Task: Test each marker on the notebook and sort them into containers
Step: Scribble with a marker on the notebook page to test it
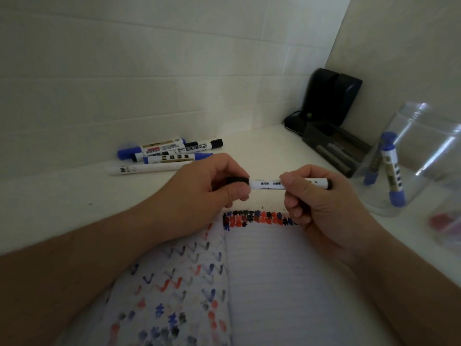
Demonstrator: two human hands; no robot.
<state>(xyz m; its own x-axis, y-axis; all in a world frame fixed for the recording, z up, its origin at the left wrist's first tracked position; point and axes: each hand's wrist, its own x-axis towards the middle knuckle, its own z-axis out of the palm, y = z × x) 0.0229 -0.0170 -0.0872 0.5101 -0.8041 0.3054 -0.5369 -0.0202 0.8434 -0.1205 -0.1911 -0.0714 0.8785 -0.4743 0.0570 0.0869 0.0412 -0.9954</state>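
Note:
I hold a white marker with a black cap (pixel 268 184) level above the top of the open notebook (pixel 274 270). My left hand (pixel 207 186) pinches the black cap at its left end. My right hand (pixel 321 203) grips the white barrel. The cap sits against the barrel. The notebook's pages carry red, blue and black test marks, dense along the top edge of the right page. Several markers (pixel 164 156) lie in a loose pile on the white table behind my left hand.
A clear round container (pixel 414 168) at the right holds blue-capped markers (pixel 393 176). A second clear container with something red (pixel 444 221) is blurred at the right edge. A dark tray (pixel 334 148) and a black device (pixel 329 96) stand in the back right corner by the wall.

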